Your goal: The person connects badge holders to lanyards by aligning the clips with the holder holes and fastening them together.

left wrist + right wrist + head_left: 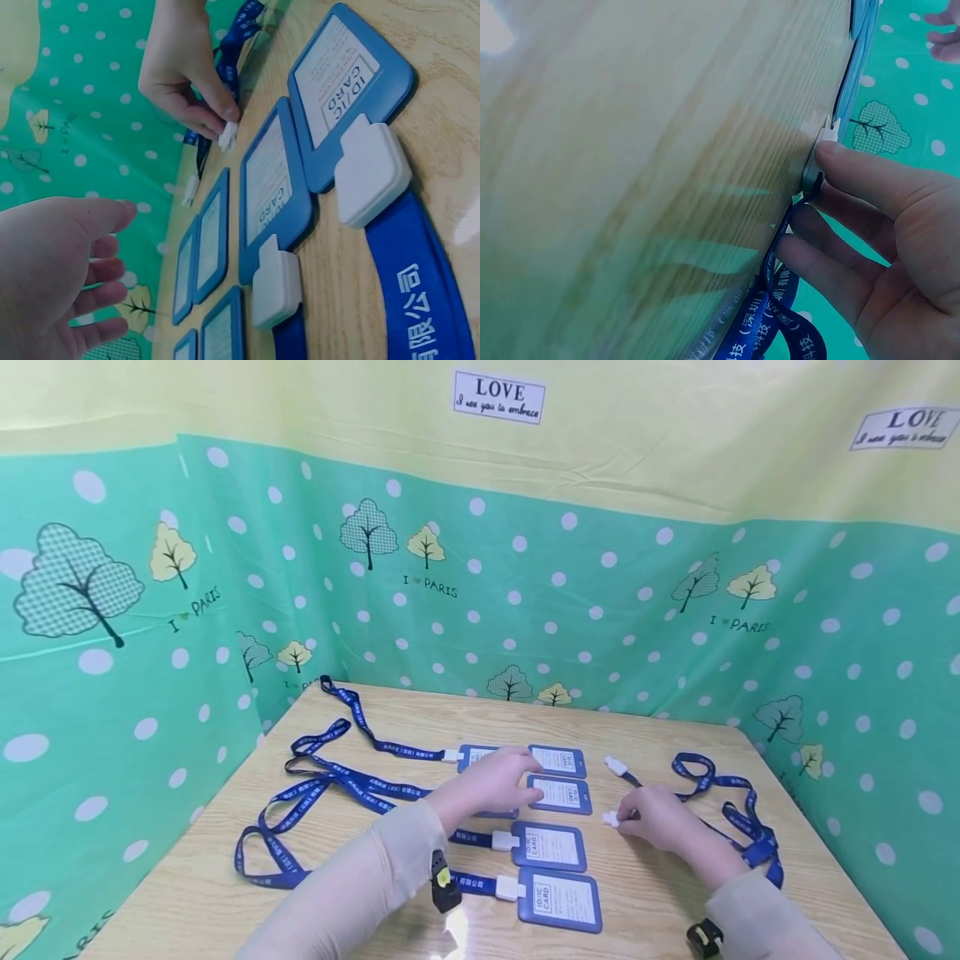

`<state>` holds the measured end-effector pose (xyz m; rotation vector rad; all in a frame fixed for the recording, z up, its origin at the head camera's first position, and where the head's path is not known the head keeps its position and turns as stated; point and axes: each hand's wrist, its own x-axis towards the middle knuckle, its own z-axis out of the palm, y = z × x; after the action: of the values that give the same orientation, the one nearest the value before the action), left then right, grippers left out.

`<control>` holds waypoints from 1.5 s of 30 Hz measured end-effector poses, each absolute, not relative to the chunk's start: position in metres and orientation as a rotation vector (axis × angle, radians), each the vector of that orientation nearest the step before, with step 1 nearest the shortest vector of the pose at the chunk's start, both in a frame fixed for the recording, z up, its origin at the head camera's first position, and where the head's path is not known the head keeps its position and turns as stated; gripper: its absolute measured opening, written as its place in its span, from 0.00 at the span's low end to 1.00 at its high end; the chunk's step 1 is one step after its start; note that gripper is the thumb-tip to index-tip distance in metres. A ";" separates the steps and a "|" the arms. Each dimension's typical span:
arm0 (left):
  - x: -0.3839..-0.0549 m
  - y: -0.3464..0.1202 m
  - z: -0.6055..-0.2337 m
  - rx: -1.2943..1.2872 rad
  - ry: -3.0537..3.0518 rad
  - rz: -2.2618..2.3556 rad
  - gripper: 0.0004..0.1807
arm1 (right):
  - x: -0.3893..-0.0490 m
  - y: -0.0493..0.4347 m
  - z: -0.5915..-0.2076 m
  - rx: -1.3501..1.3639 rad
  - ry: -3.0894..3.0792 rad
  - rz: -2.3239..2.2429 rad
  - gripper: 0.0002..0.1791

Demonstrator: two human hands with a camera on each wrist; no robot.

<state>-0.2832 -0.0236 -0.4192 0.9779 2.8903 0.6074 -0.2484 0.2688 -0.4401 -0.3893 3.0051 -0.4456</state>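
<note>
My right hand [663,821] pinches the white clip [828,135] of a blue lanyard [769,300] between thumb and fingers, low over the table. Left of it lie two blue ID card holders [557,761] [559,795] with no lanyard clip visible on them. Above these, my left hand [491,783] hovers with fingers spread and relaxed; in the left wrist view that hand [60,270] holds nothing. Part of the holders behind it is hidden. Nearer me are two more card holders [550,847] [560,900], each joined to a lanyard by a white clip [507,888].
Several blue lanyards [371,789] stretch across the left of the wooden table [180,868]. Another white lanyard clip [617,767] lies beyond my right hand, with lanyard loops [742,818] to the right. A patterned green curtain [622,610] encloses the back and sides.
</note>
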 end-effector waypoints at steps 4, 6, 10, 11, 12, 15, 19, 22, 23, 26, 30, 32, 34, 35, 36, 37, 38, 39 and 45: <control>-0.286 -0.022 -0.411 0.994 2.901 0.576 0.26 | -0.249 0.270 -0.441 -0.377 3.000 -0.460 0.06; -0.288 -0.020 -0.408 0.999 2.907 0.564 0.27 | -0.250 0.270 -0.441 -0.379 2.999 -0.466 0.06; -0.293 -0.016 -0.402 1.001 2.919 0.548 0.28 | -0.250 0.271 -0.442 -0.386 3.002 -0.468 0.07; -0.294 -0.015 -0.401 1.003 2.920 0.546 0.28 | -0.251 0.272 -0.443 -0.391 3.003 -0.469 0.07; -0.295 -0.014 -0.401 1.001 2.920 0.550 0.28 | -0.251 0.272 -0.443 -0.392 3.004 -0.469 0.07; -0.298 -0.011 -0.400 0.990 2.921 0.556 0.28 | -0.251 0.272 -0.444 -0.388 3.004 -0.468 0.07; -0.299 -0.008 -0.400 0.967 2.925 0.556 0.29 | -0.251 0.272 -0.443 -0.381 3.003 -0.466 0.07; -0.299 -0.005 -0.400 0.949 2.917 0.555 0.30 | -0.250 0.272 -0.442 -0.384 3.003 -0.467 0.06; -0.300 -0.003 -0.401 0.943 2.914 0.554 0.30 | -0.250 0.272 -0.443 -0.384 3.004 -0.466 0.06; -0.301 0.000 -0.404 0.924 2.901 0.560 0.30 | -0.250 0.272 -0.443 -0.383 3.005 -0.466 0.06; -0.303 0.004 -0.409 0.898 2.890 0.544 0.31 | -0.250 0.272 -0.443 -0.385 3.004 -0.465 0.06; -0.303 0.006 -0.412 0.888 2.881 0.534 0.31 | -0.250 0.271 -0.444 -0.384 3.006 -0.465 0.06; -0.303 0.007 -0.416 0.885 2.871 0.528 0.32 | -0.250 0.271 -0.444 -0.382 3.008 -0.465 0.06; -0.303 0.008 -0.417 0.884 2.866 0.526 0.32 | -0.250 0.271 -0.444 -0.382 3.009 -0.465 0.06; -0.304 0.008 -0.419 0.877 2.859 0.530 0.32 | -0.251 0.271 -0.445 -0.380 3.010 -0.464 0.06; -0.304 0.009 -0.421 0.880 2.857 0.520 0.32 | -0.251 0.271 -0.445 -0.378 3.009 -0.463 0.06; -0.305 0.010 -0.423 0.886 2.858 0.507 0.32 | -0.251 0.271 -0.445 -0.379 3.009 -0.464 0.06; -0.305 0.010 -0.425 0.887 2.860 0.491 0.32 | -0.251 0.271 -0.445 -0.381 3.008 -0.464 0.06; -0.302 0.013 -0.430 0.848 2.849 0.486 0.34 | -0.250 0.272 -0.445 -0.383 3.011 -0.461 0.06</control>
<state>-0.3022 0.0133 -0.4295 0.8479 2.8491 0.4860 -0.2503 0.2716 -0.4447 -0.3832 3.0110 -0.4611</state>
